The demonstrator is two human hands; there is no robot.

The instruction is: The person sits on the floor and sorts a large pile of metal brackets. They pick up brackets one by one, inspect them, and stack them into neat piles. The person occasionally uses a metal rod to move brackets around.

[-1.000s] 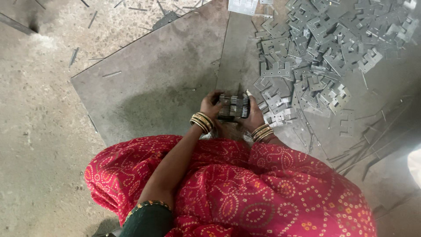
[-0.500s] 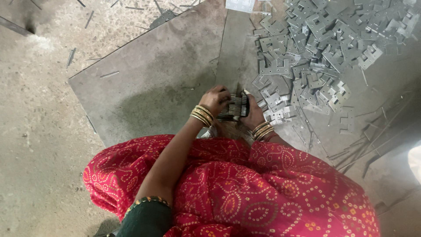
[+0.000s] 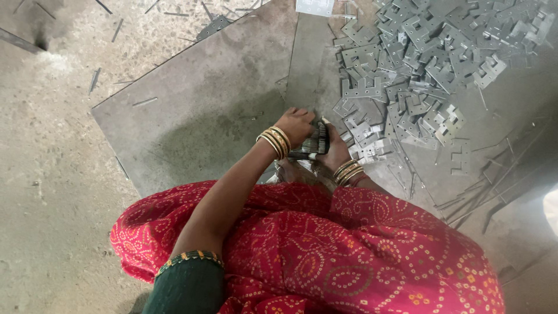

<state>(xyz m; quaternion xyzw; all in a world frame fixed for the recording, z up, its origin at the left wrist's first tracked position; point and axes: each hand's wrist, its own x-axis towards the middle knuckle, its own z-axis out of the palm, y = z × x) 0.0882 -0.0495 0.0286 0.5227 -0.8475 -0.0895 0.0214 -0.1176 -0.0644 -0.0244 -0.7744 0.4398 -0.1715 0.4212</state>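
A stack of flat metal plates point(image 3: 311, 145) was held edge-on between both hands, low over the sheet-metal floor plate point(image 3: 203, 104), at about 7 o'clock from the big heap of stamped grey plates point(image 3: 418, 64). The left hand point(image 3: 295, 125) was closed over the stack's top and left side, fingers curled down over it; the right hand point(image 3: 336, 150) was pressed against the right side, fingers wrapped round, so both were shut on the stack. Gold bangles point(image 3: 274, 141) were seen on both wrists.

Against the picture a second back, the stack was seen turned: then it was held flatter, faces up; now its edges were shown as thin lines, and the hands were drawn tighter together. This was judged to be squaring of the gathered pieces into one even bundle, with collecting paused.

The left hand had shifted slightly toward 12 o'clock since half a second ago. The heap at 2 o'clock, the loose strips point(image 3: 482, 197) at 4 o'clock and the red patterned cloth point(image 3: 325, 256) at 6 o'clock were unchanged.
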